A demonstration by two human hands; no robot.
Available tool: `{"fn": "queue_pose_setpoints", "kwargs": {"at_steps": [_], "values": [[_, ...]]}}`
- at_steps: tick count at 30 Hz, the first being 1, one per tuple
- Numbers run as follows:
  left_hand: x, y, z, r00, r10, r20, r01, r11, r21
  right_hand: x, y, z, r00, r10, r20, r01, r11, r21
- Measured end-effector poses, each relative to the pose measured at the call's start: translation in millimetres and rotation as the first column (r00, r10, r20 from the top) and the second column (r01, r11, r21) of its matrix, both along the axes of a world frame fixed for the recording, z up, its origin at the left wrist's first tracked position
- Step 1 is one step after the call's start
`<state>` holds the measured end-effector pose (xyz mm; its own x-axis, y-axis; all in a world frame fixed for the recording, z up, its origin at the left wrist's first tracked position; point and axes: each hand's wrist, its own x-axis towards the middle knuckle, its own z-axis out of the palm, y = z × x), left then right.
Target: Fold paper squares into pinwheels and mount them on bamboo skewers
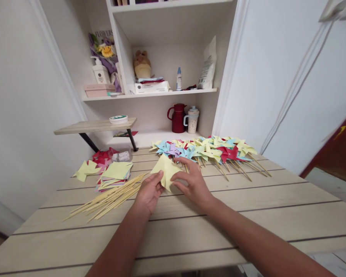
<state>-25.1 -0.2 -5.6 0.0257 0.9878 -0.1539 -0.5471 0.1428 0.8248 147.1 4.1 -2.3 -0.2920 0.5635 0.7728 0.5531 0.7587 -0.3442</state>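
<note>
Here the left hand (150,190) is pinching the pale yellow paper (167,169) between thumb and fingers, holding it above the table (256,200), while the right hand (194,182) is curling fingers at its right side; whether they're gripping, I can't tell. They're seemingly shaping the sheet, probably needing a steady left pinch and light right touch next. Sticks (109,198) and a paper stack (115,175) are crowding the left, pinwheels (207,148) are lining the far side, and planks are stretching rightward, offering room.
</note>
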Motion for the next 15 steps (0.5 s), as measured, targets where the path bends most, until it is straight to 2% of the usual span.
{"fn": "queue_pose_setpoints", "kwargs": {"at_steps": [6, 11, 15], "values": [[2.6, -4.1, 3.0, 0.994, 0.006, -0.106, 0.000, 0.998, 0.062, 1.1, 1.2, 1.5, 0.989, 0.049, -0.142, -0.063, 0.993, -0.098], [5.2, -7.5, 5.7, 0.982, 0.025, -0.188, -0.003, 0.993, 0.114, 2.9, 0.9, 5.8, 0.969, 0.060, -0.238, -0.119, 0.963, -0.242], [6.4, -7.9, 5.9, 0.972, 0.033, -0.232, -0.005, 0.993, 0.118, 3.9, 2.3, 8.0, 0.957, 0.049, -0.288, -0.139, 0.942, -0.304]]}}
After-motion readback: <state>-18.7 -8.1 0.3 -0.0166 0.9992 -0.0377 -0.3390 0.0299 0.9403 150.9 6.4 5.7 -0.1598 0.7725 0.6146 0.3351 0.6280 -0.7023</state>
